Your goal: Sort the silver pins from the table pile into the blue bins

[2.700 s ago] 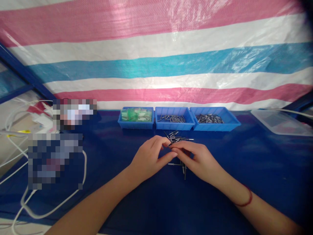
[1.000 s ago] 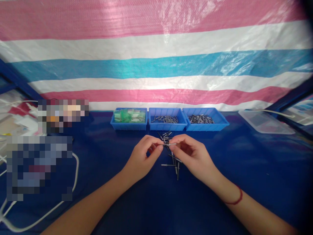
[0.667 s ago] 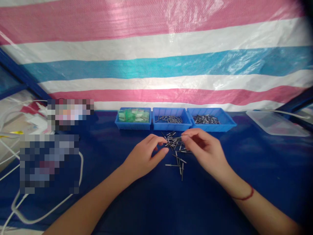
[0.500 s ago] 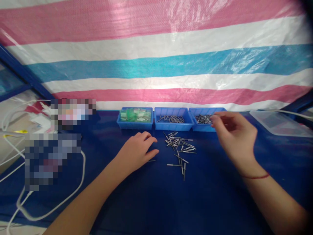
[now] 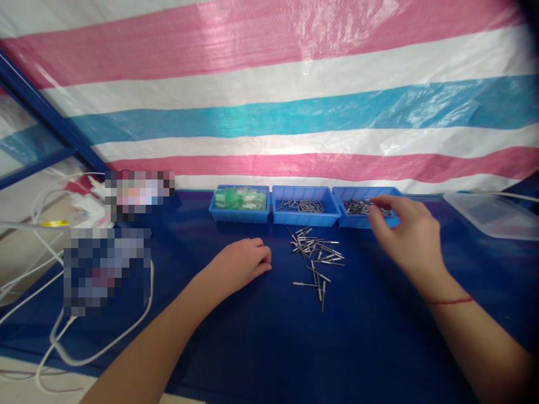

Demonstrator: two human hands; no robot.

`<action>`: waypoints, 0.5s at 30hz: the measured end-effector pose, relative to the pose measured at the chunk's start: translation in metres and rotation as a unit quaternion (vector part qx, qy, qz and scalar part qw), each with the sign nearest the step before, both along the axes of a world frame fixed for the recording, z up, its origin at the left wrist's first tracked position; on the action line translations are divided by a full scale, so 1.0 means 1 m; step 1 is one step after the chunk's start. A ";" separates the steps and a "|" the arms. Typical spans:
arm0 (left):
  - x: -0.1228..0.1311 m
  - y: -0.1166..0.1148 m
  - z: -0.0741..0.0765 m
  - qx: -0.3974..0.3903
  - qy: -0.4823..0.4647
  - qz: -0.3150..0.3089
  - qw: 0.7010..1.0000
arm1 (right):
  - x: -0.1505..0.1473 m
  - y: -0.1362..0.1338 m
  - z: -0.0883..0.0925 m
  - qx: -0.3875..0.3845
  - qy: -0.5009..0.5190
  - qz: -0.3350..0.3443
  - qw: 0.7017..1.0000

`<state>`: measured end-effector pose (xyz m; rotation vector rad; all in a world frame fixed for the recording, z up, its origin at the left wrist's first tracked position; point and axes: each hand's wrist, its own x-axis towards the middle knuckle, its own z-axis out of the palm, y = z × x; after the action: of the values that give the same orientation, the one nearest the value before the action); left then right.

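Note:
My left hand point(image 5: 238, 265) rests low over the blue table, left of a loose pile of silver blind rivets point(image 5: 311, 242). Its fingers are curled in against the thumb, and anything inside them is hidden. My right hand point(image 5: 415, 238), with a red cord at the wrist, hovers at the front of the right blue bin point(image 5: 357, 222). Thumb and forefinger there are slightly apart with nothing visible between them. That bin contains many rivets point(image 5: 356, 206). More rivets lie in the middle blue bin point(image 5: 305, 217). Several single rivets point(image 5: 319, 283) are scattered nearer me.
The left blue bin point(image 5: 240, 216) contains green and clear small packets. A clear plastic lid point(image 5: 488, 216) lies at the back right. White cables point(image 5: 101, 356) loop over the left side near blurred items. A striped plastic sheet point(image 5: 269, 118) hangs behind.
My left fingers have curled in, and the rivet that showed beside them is out of sight. My right thumb and forefinger have parted slightly at the right bin. The view has shifted a little left.

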<state>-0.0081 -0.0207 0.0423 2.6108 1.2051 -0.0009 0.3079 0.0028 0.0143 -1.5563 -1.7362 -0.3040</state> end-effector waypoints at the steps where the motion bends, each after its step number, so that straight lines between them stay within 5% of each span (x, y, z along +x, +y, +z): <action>1: 0.000 0.000 0.000 0.003 0.002 -0.002 1.000 | -0.004 -0.001 0.001 0.013 0.004 0.011 1.000; 8: -0.002 -0.001 0.003 -0.041 -0.030 -0.032 0.998 | -0.032 -0.012 0.001 0.024 -0.004 0.152 0.988; 15: 0.002 -0.006 0.004 -0.001 0.050 -0.014 0.999 | -0.051 -0.024 0.004 0.001 0.008 0.227 0.974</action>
<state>-0.0059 -0.0264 0.0462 2.6535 1.2005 -0.1381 0.2572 -0.0209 0.0184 -1.1103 -2.0146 -0.0626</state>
